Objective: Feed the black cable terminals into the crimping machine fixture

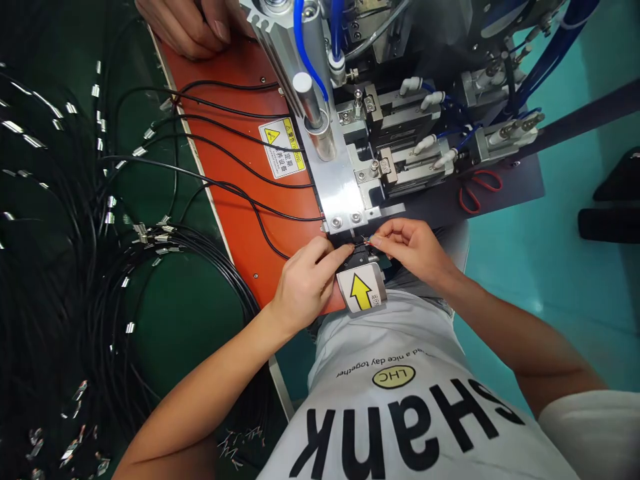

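Note:
My left hand [307, 280] is closed around a black cable [265, 230] that runs in from the left under its fingers. Its index fingertip rests at the small black fixture [356, 257] on the near end of the machine. From the right, my right hand [413, 250] pinches the thin wires [367, 241] at the cable's end, thumb and index finger together. The wire tips are too small to make out clearly. A grey block with a yellow arrow label [361, 288] sits just below the fixture, between both hands.
The metal machine [343, 190] with cylinders and blue air hoses [305, 47] stands ahead. More black cables cross the orange plate [225, 227]; coiled cables [200, 247] lie on the green surface at left. Red-handled scissors [480, 190] lie right. Another person's hand [193, 27] rests top left.

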The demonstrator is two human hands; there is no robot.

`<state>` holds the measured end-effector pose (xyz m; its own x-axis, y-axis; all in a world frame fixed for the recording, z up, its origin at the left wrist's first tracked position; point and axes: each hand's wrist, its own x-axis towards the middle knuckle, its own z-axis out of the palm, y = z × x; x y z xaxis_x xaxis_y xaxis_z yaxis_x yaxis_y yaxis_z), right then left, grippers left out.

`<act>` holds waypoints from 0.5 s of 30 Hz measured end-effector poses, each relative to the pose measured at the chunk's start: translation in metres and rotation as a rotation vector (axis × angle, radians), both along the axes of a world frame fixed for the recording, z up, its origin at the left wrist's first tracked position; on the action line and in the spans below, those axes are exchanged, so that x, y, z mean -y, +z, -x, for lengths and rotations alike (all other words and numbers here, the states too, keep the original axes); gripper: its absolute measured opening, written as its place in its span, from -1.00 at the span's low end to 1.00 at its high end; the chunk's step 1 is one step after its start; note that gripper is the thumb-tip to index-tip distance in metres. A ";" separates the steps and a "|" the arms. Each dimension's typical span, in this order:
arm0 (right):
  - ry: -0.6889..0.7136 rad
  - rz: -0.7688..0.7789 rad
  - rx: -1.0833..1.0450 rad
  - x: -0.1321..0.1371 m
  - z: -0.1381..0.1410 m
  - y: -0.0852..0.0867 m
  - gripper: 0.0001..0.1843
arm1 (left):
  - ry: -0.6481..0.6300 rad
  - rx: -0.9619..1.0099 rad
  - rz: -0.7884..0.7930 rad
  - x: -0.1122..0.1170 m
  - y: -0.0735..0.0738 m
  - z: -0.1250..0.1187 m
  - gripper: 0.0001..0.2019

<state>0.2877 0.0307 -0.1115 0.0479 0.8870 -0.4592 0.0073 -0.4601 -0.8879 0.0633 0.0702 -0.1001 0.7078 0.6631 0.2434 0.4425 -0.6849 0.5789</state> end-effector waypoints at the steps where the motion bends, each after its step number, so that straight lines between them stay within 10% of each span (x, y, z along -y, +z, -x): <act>1: 0.003 0.000 0.002 0.000 0.000 -0.001 -0.78 | 0.001 -0.003 -0.009 0.000 0.000 0.000 -0.68; 15: 0.009 -0.040 -0.035 -0.001 -0.002 -0.005 -0.83 | -0.009 -0.030 -0.057 0.000 -0.003 0.000 -0.63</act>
